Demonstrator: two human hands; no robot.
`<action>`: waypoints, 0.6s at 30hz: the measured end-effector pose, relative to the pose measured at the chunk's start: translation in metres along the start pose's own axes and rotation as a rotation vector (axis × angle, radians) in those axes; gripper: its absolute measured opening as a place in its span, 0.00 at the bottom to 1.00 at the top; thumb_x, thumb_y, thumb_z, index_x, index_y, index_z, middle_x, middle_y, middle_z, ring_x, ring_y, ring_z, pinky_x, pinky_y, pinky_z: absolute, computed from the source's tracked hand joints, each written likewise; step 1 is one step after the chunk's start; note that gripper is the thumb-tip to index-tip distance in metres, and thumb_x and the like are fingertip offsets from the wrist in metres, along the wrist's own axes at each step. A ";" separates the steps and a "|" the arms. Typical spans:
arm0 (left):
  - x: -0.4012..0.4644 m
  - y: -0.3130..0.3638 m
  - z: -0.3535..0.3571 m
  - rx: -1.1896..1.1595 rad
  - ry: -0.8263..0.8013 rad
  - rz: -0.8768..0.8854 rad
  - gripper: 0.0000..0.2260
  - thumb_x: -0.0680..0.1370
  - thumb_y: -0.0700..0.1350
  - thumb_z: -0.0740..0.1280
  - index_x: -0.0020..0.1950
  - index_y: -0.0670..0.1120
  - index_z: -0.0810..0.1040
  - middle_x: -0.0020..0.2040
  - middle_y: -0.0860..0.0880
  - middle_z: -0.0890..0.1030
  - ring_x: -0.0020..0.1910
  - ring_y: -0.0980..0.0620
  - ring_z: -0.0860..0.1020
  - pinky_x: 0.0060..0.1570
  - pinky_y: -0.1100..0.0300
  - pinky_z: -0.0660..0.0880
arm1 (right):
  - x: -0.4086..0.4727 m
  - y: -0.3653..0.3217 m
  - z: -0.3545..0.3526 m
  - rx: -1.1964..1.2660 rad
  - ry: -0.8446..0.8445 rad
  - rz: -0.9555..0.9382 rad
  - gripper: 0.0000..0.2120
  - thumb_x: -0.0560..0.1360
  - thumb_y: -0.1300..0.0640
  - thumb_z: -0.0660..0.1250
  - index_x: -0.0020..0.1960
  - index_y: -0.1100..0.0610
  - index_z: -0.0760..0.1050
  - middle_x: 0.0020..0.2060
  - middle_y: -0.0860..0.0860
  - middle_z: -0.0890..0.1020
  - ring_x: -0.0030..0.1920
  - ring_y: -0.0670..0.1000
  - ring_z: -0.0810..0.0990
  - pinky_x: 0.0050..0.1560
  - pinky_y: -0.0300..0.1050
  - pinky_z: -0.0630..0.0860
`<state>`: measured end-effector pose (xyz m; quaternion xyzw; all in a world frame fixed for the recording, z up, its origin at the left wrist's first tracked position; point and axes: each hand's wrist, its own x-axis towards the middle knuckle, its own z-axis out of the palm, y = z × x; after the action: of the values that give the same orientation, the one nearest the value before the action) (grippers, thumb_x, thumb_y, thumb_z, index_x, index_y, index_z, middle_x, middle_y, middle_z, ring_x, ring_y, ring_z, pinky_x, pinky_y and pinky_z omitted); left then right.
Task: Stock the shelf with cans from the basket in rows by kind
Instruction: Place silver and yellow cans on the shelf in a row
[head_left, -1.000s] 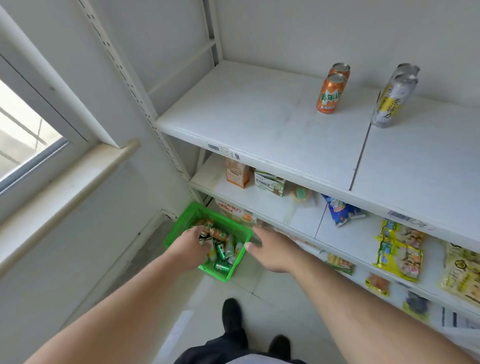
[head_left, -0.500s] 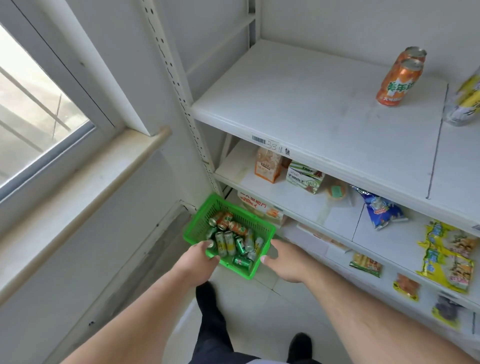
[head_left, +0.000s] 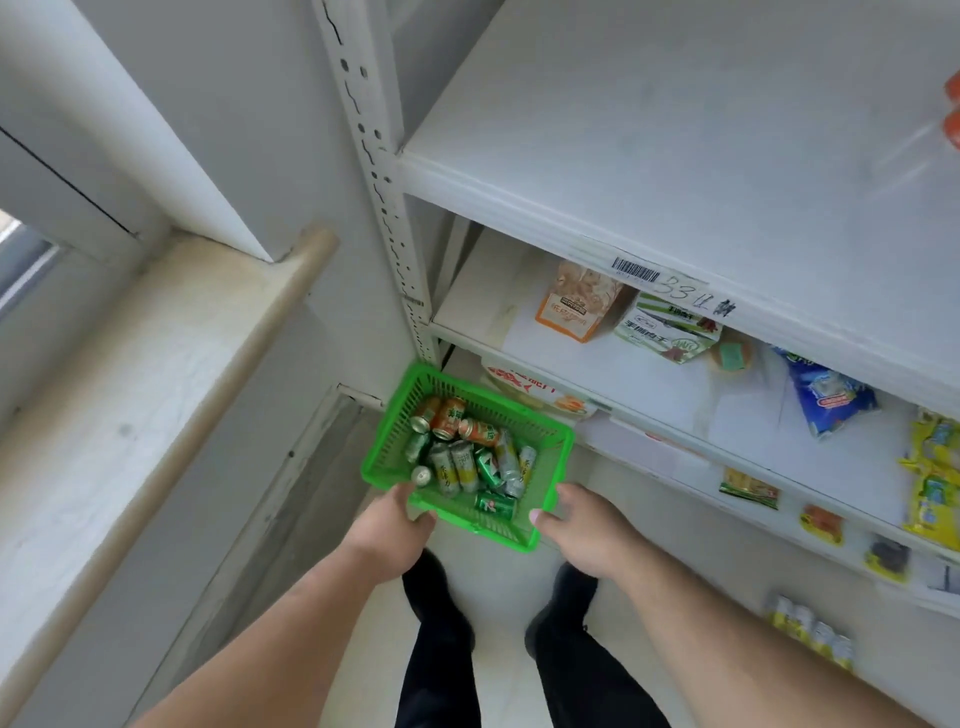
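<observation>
Standing over a pale floor (head_left: 498, 582), the person has two dark shoes (head_left: 439, 597) showing at the bottom of the view, with both bare forearms stretched forward above them. The left hand (head_left: 387, 530) closes its grip on the near left rim of the green basket (head_left: 387, 447), thumb hooked over the edge and fingers curled beneath. The right hand (head_left: 584, 530) takes the near right corner, thumb pressed against the outer wall; its fingers are hidden below, so how far that grip closes cannot be told. Inside the basket the cans (head_left: 467, 457) lie jumbled on their sides, orange ones toward the far end, silver-and-yellow ones in the middle and green ones nearer the hands. To the left runs a windowsill (head_left: 156, 353). Beyond the basket rises a white shelf unit (head_left: 675, 156): lower shelves carry cartons and snack packets (head_left: 576, 306), while the broad top shelf is mostly bare, with an orange can (head_left: 953, 114) cut off by the right edge.
</observation>
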<state>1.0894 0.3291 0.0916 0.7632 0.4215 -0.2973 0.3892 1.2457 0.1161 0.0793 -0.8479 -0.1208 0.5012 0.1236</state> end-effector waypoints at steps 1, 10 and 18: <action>0.011 -0.001 0.002 -0.007 -0.008 -0.002 0.30 0.81 0.55 0.63 0.80 0.49 0.60 0.75 0.45 0.69 0.71 0.45 0.71 0.65 0.57 0.69 | 0.013 0.002 0.003 -0.004 0.000 0.017 0.39 0.79 0.36 0.64 0.82 0.55 0.59 0.79 0.53 0.67 0.78 0.55 0.68 0.74 0.48 0.67; 0.103 -0.015 0.046 -0.104 -0.052 -0.075 0.27 0.81 0.51 0.63 0.79 0.47 0.62 0.76 0.47 0.68 0.74 0.46 0.68 0.65 0.60 0.66 | 0.125 0.032 0.042 0.031 -0.081 0.078 0.37 0.76 0.35 0.66 0.77 0.58 0.67 0.69 0.52 0.77 0.68 0.54 0.76 0.64 0.47 0.71; 0.205 -0.020 0.089 -0.117 -0.074 -0.101 0.29 0.81 0.54 0.63 0.80 0.47 0.60 0.74 0.42 0.71 0.69 0.44 0.73 0.64 0.58 0.71 | 0.226 0.045 0.070 0.071 -0.074 0.080 0.37 0.80 0.41 0.67 0.82 0.58 0.60 0.77 0.56 0.70 0.74 0.56 0.73 0.68 0.45 0.71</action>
<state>1.1569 0.3451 -0.1214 0.7054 0.4614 -0.3193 0.4331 1.2934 0.1544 -0.1537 -0.8281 -0.0733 0.5407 0.1288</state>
